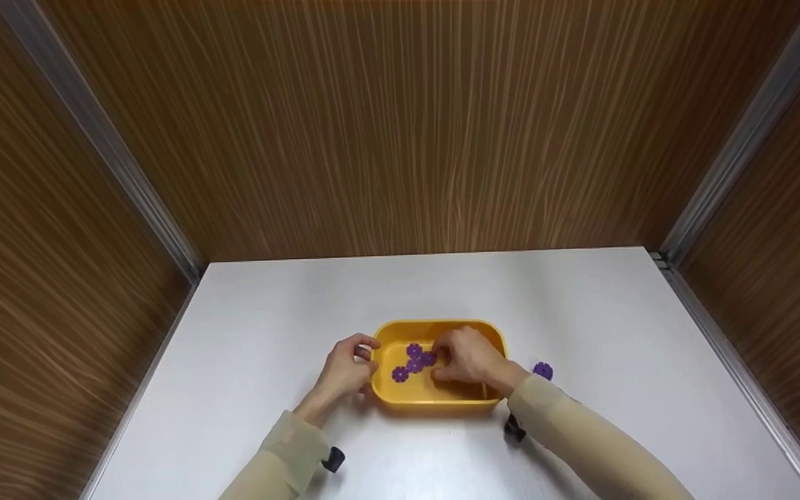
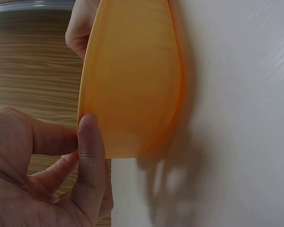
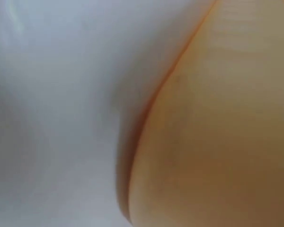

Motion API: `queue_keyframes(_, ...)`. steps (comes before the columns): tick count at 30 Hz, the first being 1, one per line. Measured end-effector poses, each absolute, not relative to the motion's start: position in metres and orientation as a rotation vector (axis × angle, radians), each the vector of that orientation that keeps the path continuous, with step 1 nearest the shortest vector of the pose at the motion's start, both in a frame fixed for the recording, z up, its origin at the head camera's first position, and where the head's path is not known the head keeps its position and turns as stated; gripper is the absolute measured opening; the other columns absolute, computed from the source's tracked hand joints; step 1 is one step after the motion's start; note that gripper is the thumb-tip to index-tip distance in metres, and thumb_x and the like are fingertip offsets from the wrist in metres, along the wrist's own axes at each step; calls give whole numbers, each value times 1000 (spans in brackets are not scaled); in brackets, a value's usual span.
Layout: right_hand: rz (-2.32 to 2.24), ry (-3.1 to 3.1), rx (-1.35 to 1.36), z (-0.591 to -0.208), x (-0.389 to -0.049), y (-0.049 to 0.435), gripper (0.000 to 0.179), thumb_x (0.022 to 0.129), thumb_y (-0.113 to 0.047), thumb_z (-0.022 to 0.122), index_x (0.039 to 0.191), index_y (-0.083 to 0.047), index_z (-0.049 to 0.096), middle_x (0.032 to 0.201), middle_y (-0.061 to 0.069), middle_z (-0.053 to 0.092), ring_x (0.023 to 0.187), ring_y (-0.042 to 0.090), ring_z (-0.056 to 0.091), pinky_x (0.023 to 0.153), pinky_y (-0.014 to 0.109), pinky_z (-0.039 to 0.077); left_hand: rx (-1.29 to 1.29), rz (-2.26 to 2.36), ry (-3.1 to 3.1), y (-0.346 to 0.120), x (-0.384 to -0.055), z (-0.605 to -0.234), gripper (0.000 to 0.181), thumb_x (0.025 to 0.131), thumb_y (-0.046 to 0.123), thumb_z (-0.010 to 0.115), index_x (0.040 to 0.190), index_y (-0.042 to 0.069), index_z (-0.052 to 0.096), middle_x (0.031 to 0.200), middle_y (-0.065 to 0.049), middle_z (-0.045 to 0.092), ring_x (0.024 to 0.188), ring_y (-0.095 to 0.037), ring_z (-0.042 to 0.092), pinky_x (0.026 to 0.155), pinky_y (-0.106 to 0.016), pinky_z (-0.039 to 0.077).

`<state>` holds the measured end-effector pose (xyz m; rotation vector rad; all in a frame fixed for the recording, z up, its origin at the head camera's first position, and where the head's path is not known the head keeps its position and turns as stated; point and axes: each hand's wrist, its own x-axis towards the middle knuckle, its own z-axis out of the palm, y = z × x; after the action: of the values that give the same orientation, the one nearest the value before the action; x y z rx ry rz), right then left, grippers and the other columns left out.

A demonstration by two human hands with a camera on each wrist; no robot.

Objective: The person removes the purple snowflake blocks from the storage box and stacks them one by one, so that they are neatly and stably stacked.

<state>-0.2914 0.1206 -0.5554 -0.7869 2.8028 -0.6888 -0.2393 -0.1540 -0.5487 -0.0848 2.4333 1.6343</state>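
A yellow plastic tray [image 1: 435,402] with rounded corners stands on the white table. My left hand [image 1: 346,368] pinches its left rim; in the left wrist view the thumb [image 2: 91,146] lies against the outside of the wall. Over the inside right of the tray is my right hand [image 1: 466,357], thumb and forefinger apart. The forefinger is right at one purple flower-shaped disc [image 1: 428,358]. Several similar purple discs [image 1: 400,374] lie on the tray floor to the left of it. The right wrist view catches only the tray's outer wall [image 3: 213,142], not the hand.
Another purple flower-shaped disc [image 1: 543,370] lies on the white table [image 1: 601,333], right of the tray beside the right forearm. Wood-grain panels [image 1: 435,139] close off the back and both sides, with metal strips [image 1: 726,139] along the corners.
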Motion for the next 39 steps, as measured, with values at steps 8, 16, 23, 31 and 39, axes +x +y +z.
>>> queue_keyframes(8, -676, 2788, -924, -563, -295, 116, 26, 93, -26, 92, 112, -8, 86, 94, 3, 82, 79, 11, 61, 70, 24, 53, -74, 1633, 2442, -155, -240, -549, 38, 96, -4, 69, 133, 1, 70, 107, -8, 58, 66, -12, 57, 57, -29, 65)
queue_keyframes(16, -699, 2778, -769, -563, -294, 113, 29, 90, -29, 95, 111, -10, 87, 99, 3, 84, 83, 11, 69, 78, 32, 65, -90, 1629, 2441, -154, -240, -550, 37, 97, -4, 69, 134, 3, 70, 109, -8, 57, 66, -13, 56, 57, -28, 64)
queue_keyframes(23, -668, 2750, -772, -562, -292, 111, 39, 91, -34, 95, 121, -12, 86, 98, 1, 82, 83, 11, 65, 75, 29, 60, -84, 1617, 2457, -153, -240, -551, 37, 97, -3, 69, 133, 3, 70, 108, -8, 59, 66, -13, 58, 56, -29, 64)
queue_keyframes(31, -597, 2765, -872, -563, -291, 108, 34, 90, -35, 92, 119, -17, 88, 106, 0, 86, 84, 7, 72, 78, 27, 66, -92, 1651, 2431, -154, -241, -552, 36, 97, -4, 68, 132, 2, 70, 107, -8, 58, 63, -12, 57, 55, -27, 63)
queue_keyframes(39, -656, 2815, -978, -559, -286, 111, 34, 87, -35, 94, 113, -14, 89, 99, 1, 88, 76, 6, 71, 74, 26, 65, -77, 1638, 2432, -155, -240, -553, 36, 98, -3, 69, 134, 3, 70, 109, -9, 59, 63, -12, 57, 55, -26, 62)
